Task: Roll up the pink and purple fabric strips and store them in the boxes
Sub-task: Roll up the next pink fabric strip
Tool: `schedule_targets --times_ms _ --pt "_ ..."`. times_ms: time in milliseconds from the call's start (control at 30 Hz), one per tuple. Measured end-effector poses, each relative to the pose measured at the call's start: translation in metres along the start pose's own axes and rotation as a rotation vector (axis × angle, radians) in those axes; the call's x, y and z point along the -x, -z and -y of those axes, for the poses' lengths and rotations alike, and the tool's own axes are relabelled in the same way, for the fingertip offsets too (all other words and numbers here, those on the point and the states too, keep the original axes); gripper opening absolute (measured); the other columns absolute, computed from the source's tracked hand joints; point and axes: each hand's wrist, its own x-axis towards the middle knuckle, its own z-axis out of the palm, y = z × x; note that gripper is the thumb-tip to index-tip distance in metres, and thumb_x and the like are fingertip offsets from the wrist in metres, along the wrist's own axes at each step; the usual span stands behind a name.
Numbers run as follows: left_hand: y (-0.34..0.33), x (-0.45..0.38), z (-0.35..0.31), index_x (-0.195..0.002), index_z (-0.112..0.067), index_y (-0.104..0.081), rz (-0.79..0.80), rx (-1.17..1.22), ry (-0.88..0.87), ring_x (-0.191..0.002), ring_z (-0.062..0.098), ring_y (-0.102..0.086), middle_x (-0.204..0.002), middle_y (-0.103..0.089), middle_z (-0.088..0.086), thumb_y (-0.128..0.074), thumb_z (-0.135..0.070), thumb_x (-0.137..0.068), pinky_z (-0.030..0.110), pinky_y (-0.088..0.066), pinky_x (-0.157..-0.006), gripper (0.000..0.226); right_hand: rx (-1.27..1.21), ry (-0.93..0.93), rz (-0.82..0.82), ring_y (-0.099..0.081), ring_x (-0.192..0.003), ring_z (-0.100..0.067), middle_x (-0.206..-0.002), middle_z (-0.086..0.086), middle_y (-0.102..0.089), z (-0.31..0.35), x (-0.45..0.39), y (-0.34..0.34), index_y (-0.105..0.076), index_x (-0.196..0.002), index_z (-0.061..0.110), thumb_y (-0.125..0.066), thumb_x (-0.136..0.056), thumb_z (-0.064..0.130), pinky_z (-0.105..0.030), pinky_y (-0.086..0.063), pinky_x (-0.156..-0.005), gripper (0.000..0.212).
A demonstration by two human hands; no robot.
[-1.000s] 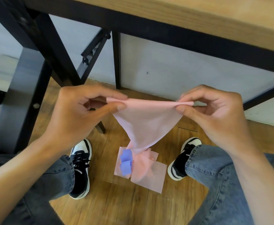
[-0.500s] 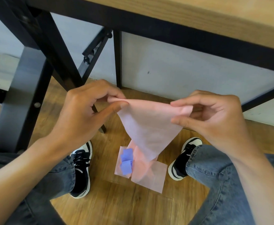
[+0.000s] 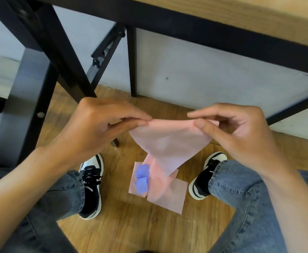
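Observation:
A pink fabric strip [image 3: 169,143] hangs in the air between my knees, its upper edge stretched between both hands. My left hand [image 3: 98,128] pinches the left end between thumb and fingertips. My right hand [image 3: 235,132] pinches the right end with thumb and forefinger, the other fingers curled behind. The strip trails down to a heap of pink fabric [image 3: 167,192] on the floor. Two purple rolled pieces [image 3: 142,178] lie on the left part of that heap. No box is in view.
A wooden tabletop on a black metal frame [image 3: 204,31] runs overhead, with black legs [image 3: 56,57] at the left. My two black-and-white shoes [image 3: 91,185] flank the heap on the wooden floor [image 3: 131,234]. A grey wall panel [image 3: 204,83] stands behind.
My hands have come closer together, shortening the stretched upper edge. The right hand has shifted its pinch further left along the strip.

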Motion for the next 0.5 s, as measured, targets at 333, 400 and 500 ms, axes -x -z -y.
schedule_targets --times_ms 333,400,500 --pt "0.000 0.000 -0.009 -0.099 -0.013 -0.076 -0.012 0.048 0.168 -0.087 0.001 -0.069 -0.092 -0.073 -0.010 -0.081 -0.024 -0.080 0.008 -0.051 -0.078 0.022 0.038 0.040 0.031 -0.071 -0.080 -0.021 -0.082 0.007 -0.075 0.001 0.000 0.000 -0.080 -0.089 0.018 -0.087 -0.071 0.031 -0.041 -0.057 -0.067 0.024" --pt "-0.004 0.001 -0.007 -0.099 -0.014 -0.073 0.015 -0.018 0.169 -0.081 0.005 -0.068 -0.087 -0.069 -0.012 -0.073 -0.029 -0.086 0.014 -0.055 -0.074 0.020 0.102 0.036 0.026 -0.071 -0.080 -0.018 -0.081 0.008 -0.074 -0.001 -0.001 -0.002 -0.079 -0.088 0.019 -0.085 -0.074 0.031 -0.039 -0.057 -0.067 0.019" --pt "-0.009 0.002 -0.003 -0.100 -0.016 -0.068 0.065 -0.108 0.145 -0.079 0.009 -0.064 -0.089 -0.063 -0.012 -0.065 -0.032 -0.092 0.034 -0.057 -0.065 0.018 0.189 -0.001 0.022 -0.070 -0.081 -0.015 -0.081 0.012 -0.072 -0.005 -0.002 -0.004 -0.075 -0.088 0.023 -0.078 -0.083 0.034 -0.041 -0.057 -0.067 0.012"
